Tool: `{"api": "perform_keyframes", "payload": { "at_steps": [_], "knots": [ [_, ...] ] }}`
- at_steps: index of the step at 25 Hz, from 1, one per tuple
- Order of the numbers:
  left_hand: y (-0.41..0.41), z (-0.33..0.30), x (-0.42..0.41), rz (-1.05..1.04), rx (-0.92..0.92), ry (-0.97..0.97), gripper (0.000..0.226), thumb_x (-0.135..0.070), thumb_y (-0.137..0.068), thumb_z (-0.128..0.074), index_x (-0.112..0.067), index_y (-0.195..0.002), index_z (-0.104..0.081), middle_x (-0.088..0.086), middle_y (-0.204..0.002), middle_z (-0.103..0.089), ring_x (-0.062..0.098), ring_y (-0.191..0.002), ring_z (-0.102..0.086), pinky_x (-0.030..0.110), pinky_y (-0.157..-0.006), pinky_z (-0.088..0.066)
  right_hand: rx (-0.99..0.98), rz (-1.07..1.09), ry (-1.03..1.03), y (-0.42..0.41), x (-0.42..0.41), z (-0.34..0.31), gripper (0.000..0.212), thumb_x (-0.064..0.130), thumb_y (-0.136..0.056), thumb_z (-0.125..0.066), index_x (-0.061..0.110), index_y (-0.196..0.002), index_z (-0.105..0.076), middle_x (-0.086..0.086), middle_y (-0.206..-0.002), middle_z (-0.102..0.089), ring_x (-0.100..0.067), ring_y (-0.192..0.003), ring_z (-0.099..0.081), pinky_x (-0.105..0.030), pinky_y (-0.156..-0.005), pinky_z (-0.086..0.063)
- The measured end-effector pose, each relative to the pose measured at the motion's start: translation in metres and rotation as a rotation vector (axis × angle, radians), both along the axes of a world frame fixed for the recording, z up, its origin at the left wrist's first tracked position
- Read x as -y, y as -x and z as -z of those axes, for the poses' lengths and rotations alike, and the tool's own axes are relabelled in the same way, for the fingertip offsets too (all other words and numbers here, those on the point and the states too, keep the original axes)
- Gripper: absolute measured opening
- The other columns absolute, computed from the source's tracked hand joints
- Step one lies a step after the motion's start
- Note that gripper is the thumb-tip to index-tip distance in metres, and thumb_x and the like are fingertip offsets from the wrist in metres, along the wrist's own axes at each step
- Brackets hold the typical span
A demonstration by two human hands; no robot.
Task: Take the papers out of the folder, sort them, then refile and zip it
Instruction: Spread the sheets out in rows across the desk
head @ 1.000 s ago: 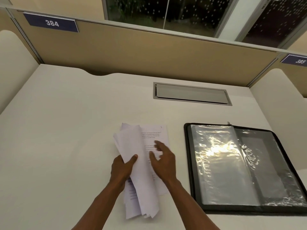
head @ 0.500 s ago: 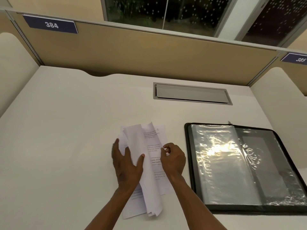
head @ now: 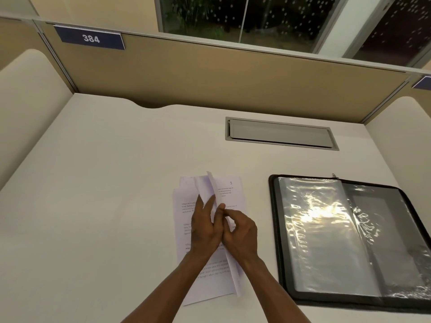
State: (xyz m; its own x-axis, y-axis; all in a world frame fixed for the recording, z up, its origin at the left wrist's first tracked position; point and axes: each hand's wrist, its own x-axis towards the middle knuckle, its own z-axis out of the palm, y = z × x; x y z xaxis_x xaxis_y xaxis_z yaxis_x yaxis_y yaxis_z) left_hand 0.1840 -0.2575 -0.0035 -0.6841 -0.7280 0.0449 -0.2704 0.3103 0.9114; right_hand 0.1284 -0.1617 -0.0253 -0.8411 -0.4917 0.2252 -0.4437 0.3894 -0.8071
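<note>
Both hands work a loose stack of papers (head: 210, 231) on the surface: right hand (head: 240, 234) pinching a raised sheet's edge, left hand (head: 205, 227) flat-fingered beside that grip, folder (head: 349, 238) open rightward; sheets look light, floppy, best lifted by edges.

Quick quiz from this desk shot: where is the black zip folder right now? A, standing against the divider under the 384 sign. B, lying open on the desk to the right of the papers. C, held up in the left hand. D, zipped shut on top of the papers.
B: the folder lies flat and open on the desk, its clear sleeves showing, to the right of the papers that both hands are working on.
</note>
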Motion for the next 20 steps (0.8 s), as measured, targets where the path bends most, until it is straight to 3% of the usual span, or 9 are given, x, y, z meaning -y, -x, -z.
{"api": "perform_keyframes", "payload": {
  "at_steps": [3,5,7,9,11,14,16,18,20],
  "knots": [
    [0.003,-0.002,0.006,-0.052,0.008,-0.044,0.047,-0.026,-0.097,-0.063,-0.023,-0.141,-0.049,-0.006,-0.133,-0.058,0.012,-0.120,-0.056,0.009,-0.096,-0.041,0.166,-0.015,0.064,0.012,-0.003,-0.001,0.017,0.017,-0.095,-0.066,0.029,-0.107,-0.071,0.021,-0.101,-0.073,0.004,-0.092,-0.069,-0.014,-0.083,-0.055],
    [0.004,0.001,0.009,-0.039,0.026,-0.078,0.056,-0.021,-0.096,-0.063,-0.026,-0.147,-0.041,-0.004,-0.139,-0.056,0.016,-0.123,-0.055,0.027,-0.103,-0.047,0.215,0.136,0.063,0.027,-0.005,-0.001,0.018,0.014,-0.095,-0.066,0.025,-0.107,-0.071,0.009,-0.098,-0.075,-0.010,-0.091,-0.072,-0.027,-0.081,-0.059],
    [0.005,0.001,0.010,-0.025,0.058,-0.106,0.064,-0.025,-0.096,-0.063,-0.028,-0.152,-0.031,-0.003,-0.148,-0.049,0.017,-0.128,-0.052,0.040,-0.107,-0.045,0.148,0.295,-0.186,0.050,-0.006,0.005,0.029,0.026,-0.092,-0.070,0.019,-0.120,-0.066,-0.001,-0.109,-0.070,-0.022,-0.103,-0.067,-0.035,-0.086,-0.057],
    [0.006,0.003,0.007,-0.004,0.062,-0.096,0.067,-0.028,-0.097,-0.062,-0.029,-0.154,-0.027,-0.002,-0.152,-0.045,0.018,-0.131,-0.050,0.043,-0.110,-0.042,0.178,0.271,-0.503,0.067,-0.003,0.011,0.063,0.047,-0.088,-0.071,0.013,-0.138,-0.056,-0.006,-0.124,-0.063,-0.026,-0.118,-0.057,-0.040,-0.096,-0.051],
    [0.008,0.005,0.004,0.015,0.035,-0.075,0.065,-0.025,-0.097,-0.062,-0.028,-0.153,-0.029,-0.002,-0.152,-0.044,0.019,-0.133,-0.049,0.042,-0.112,-0.040,0.207,0.238,-0.591,0.077,0.004,0.016,0.073,0.055,-0.084,-0.072,0.013,-0.140,-0.052,-0.006,-0.121,-0.065,-0.025,-0.115,-0.058,-0.043,-0.097,-0.051],
    [0.010,0.004,0.002,0.017,0.027,-0.064,0.063,-0.022,-0.097,-0.062,-0.026,-0.152,-0.032,-0.004,-0.153,-0.043,0.018,-0.135,-0.047,0.032,-0.111,-0.034,0.300,0.313,-0.428,0.081,0.015,0.014,0.041,0.040,-0.081,-0.079,0.017,-0.112,-0.067,-0.001,-0.095,-0.071,-0.022,-0.093,-0.067,-0.039,-0.082,-0.057],
    [0.009,0.003,0.002,0.010,0.023,-0.050,0.061,-0.022,-0.097,-0.062,-0.026,-0.151,-0.034,-0.005,-0.151,-0.044,0.016,-0.134,-0.048,0.030,-0.109,-0.034,0.321,0.344,-0.351,0.079,0.017,0.009,0.019,0.029,-0.083,-0.079,0.017,-0.092,-0.067,0.005,-0.079,-0.066,-0.019,-0.078,-0.068,-0.032,-0.071,-0.057],
    [0.007,0.004,0.004,0.007,0.015,-0.036,0.060,-0.022,-0.097,-0.062,-0.025,-0.151,-0.035,-0.005,-0.150,-0.046,0.016,-0.133,-0.048,0.032,-0.109,-0.037,0.284,0.332,-0.294,0.074,0.016,0.005,0.013,0.023,-0.087,-0.076,0.016,-0.092,-0.068,0.009,-0.072,-0.063,-0.012,-0.067,-0.064,-0.027,-0.065,-0.054],
    [0.006,0.003,0.003,-0.001,0.017,-0.033,0.059,-0.027,-0.097,-0.060,-0.024,-0.151,-0.035,-0.004,-0.150,-0.046,0.014,-0.132,-0.048,0.030,-0.107,-0.037,0.226,0.320,-0.259,0.069,0.011,0.000,0.017,0.024,-0.091,-0.073,0.015,-0.105,-0.069,0.009,-0.079,-0.066,-0.009,-0.068,-0.063,-0.024,-0.065,-0.052]
  ]
}}
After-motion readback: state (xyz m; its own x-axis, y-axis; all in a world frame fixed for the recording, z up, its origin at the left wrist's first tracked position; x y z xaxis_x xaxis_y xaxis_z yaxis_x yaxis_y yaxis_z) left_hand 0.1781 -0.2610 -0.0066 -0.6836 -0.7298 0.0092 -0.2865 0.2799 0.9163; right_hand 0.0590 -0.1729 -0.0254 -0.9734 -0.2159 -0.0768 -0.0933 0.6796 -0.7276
